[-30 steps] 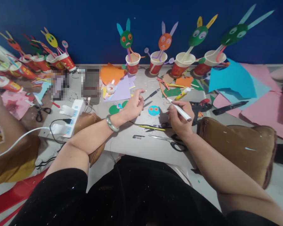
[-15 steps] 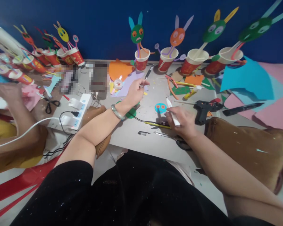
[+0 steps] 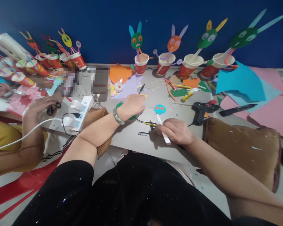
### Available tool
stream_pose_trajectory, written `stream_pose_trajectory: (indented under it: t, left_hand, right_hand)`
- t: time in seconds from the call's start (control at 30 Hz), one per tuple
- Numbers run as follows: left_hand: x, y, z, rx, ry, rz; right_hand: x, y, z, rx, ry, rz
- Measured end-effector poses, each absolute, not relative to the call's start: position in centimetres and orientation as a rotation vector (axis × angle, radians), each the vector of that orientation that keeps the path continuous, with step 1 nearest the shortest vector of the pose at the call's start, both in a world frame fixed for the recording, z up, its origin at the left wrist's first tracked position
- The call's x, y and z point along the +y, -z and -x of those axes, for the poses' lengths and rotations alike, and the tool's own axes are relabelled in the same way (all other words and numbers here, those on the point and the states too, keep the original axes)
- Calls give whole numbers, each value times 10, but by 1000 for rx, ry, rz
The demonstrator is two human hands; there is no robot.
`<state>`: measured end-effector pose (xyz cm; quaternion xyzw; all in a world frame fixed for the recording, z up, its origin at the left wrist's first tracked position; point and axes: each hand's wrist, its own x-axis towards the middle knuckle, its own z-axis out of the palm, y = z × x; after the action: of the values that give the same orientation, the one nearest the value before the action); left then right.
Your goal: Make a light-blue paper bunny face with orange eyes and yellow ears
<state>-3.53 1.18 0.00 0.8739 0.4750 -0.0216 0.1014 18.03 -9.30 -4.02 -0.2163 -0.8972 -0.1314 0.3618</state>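
Note:
My left hand [image 3: 134, 106], with a bangle at its wrist, is closed on a black pen [image 3: 142, 88] that sticks up past the knuckles. Its fingertips are hidden from me. Partly under that hand lies a green paper disc [image 3: 119, 106]. My right hand [image 3: 176, 131] grips a white pen [image 3: 163, 130], slanted with its narrow end pointing away from me. Just beyond that end is a small blue paper face [image 3: 159, 109] with orange eyes, lying flat on the table. A yellow pencil [image 3: 150, 124] and a small clip-like piece [image 3: 143, 134] lie between my hands.
Paper cups [image 3: 141, 67] with paper-faced figures line the blue wall. A black glue gun [image 3: 199, 113] and brown cushion [image 3: 242, 150] are on the right, beside blue paper [image 3: 241, 81]. Left are a power strip [image 3: 83, 111] and a co-worker's hand [image 3: 41, 105] at black-handled scissors.
My left hand has come nearer to me with the black pen. My right hand has moved left and closer with the white pen. A co-worker's hand has reached the black-handled scissors.

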Motion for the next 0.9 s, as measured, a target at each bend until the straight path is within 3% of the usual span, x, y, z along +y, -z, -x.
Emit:
stream_pose_trajectory:
  t: [0.23,0.4,0.53,0.67,0.9]
  left_hand:
    - [11,6,39,1353,90,-2501]
    - [11,-3,29,1277,-13,-2417]
    - [12,-10,18,1109,-260,-1842]
    - [7,-14,12,974,-392,-1262]
    - [4,-7,9,890,-415,-987]
  right_hand:
    - [-95,48,-183,-2317,202,581]
    - [-95,49,-184,-1947,238,805]
    - [-101,46,-185,-1775,284,1042]
    - [-102,44,-185,-1813,160,940]
    - [-97,43,-185,-1862,145,805]
